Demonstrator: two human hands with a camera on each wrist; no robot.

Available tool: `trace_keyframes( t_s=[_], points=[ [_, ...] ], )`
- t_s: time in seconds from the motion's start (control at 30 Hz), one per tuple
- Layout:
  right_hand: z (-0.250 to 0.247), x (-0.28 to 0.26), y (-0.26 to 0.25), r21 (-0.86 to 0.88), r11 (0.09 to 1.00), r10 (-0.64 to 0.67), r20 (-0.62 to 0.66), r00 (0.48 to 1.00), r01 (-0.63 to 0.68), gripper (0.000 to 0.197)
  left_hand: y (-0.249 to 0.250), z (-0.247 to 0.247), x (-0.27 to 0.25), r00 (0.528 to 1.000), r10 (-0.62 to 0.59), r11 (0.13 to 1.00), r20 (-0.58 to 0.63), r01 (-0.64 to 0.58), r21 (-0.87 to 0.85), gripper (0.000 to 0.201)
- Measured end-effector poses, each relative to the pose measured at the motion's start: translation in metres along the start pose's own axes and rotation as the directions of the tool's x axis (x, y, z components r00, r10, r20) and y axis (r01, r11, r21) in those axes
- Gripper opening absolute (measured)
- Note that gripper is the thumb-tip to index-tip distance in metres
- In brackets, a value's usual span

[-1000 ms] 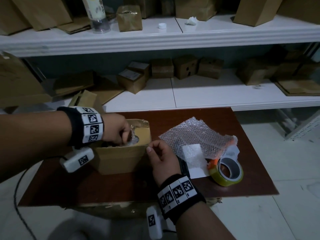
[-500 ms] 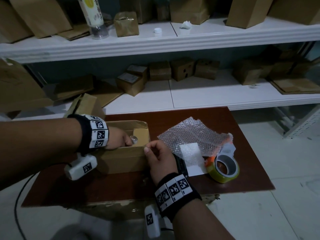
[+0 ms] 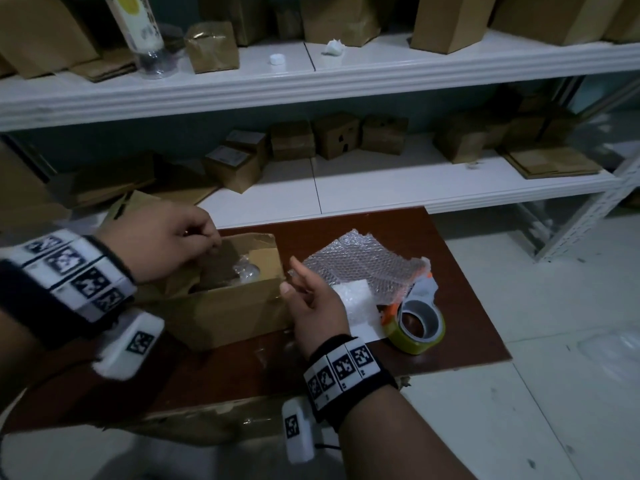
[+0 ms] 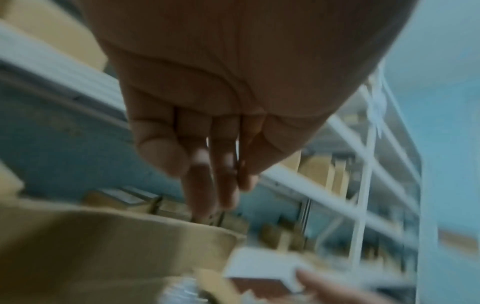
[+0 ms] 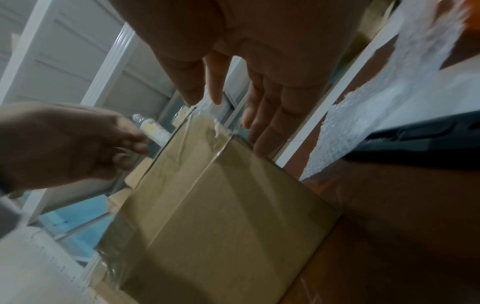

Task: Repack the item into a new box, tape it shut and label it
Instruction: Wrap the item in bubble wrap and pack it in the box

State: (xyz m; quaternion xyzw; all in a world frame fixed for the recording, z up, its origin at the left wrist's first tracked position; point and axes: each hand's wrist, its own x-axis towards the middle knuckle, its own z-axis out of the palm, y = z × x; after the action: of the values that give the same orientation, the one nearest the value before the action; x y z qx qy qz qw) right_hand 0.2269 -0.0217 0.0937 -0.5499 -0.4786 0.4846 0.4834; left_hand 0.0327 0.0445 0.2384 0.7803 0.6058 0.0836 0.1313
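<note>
1. Head view: the left hand (image 3: pixel 162 244) hangs over the open box (image 3: pixel 225 306) with fingers loosely curled, holding nothing I can see. The wrapped item (image 3: pixel 246 271) lies inside. The right hand (image 3: pixel 313 303), fingers relaxed, touches the box corner, probably to steady it. Bubble wrap (image 3: pixel 363 263) and tape dispenser (image 3: pixel 419 327) wait beside.
2. Left wrist view: blurred; fingers (image 4: pixel 200 181) point down, empty.
3. Right wrist view: straight fingers (image 5: pixel 270 127) at the taped edge; no flap is closed yet.
</note>
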Motion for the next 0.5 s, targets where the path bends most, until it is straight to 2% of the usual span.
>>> trace_keyframes(
  t_s=[0.07, 0.17, 0.2, 0.27, 0.33, 0.4, 0.5],
  points=[
    [-0.007, -0.004, 0.000, -0.003, 1.000, 0.015, -0.001, 1.000, -0.015, 0.049, 0.015, 0.011, -0.027, 0.994, -0.034, 0.982, -0.108, 0.013, -0.186, 0.015],
    [-0.014, -0.007, -0.001, -0.001, 0.999, 0.035, -0.057, 0.998, -0.035, 0.047, 0.035, 0.042, -0.065, 0.984, -0.012, 0.939, -0.177, -0.049, -0.340, 0.013],
    [-0.019, -0.008, -0.002, 0.009, 0.999, 0.041, -0.085, 0.996, -0.040, 0.044, 0.041, 0.056, -0.074, 0.987, 0.011, 0.925, -0.161, -0.071, -0.373, 0.011],
    [-0.031, -0.010, -0.003, 0.034, 0.997, 0.074, -0.158, 0.985, -0.070, 0.035, 0.049, 0.085, -0.086, 0.999, 0.020, 0.910, -0.050, -0.039, -0.413, 0.013],
    [-0.044, -0.011, 0.001, 0.035, 0.993, 0.118, -0.258, 0.959, -0.113, 0.022, 0.055, 0.114, -0.086, 0.997, 0.026, 0.937, 0.079, 0.004, -0.350, 0.013],
    [-0.059, -0.010, 0.007, 0.104, 0.982, 0.183, -0.372, 0.910, -0.155, 0.005, 0.058, 0.137, -0.078, 0.982, 0.113, 0.987, 0.149, -0.095, -0.128, 0.010],
    [-0.094, -0.010, 0.012, 0.373, 0.914, 0.339, -0.488, 0.804, -0.159, 0.010, 0.067, 0.160, -0.057, 0.958, 0.208, 0.977, 0.197, -0.213, 0.002, 0.025]
  ],
)
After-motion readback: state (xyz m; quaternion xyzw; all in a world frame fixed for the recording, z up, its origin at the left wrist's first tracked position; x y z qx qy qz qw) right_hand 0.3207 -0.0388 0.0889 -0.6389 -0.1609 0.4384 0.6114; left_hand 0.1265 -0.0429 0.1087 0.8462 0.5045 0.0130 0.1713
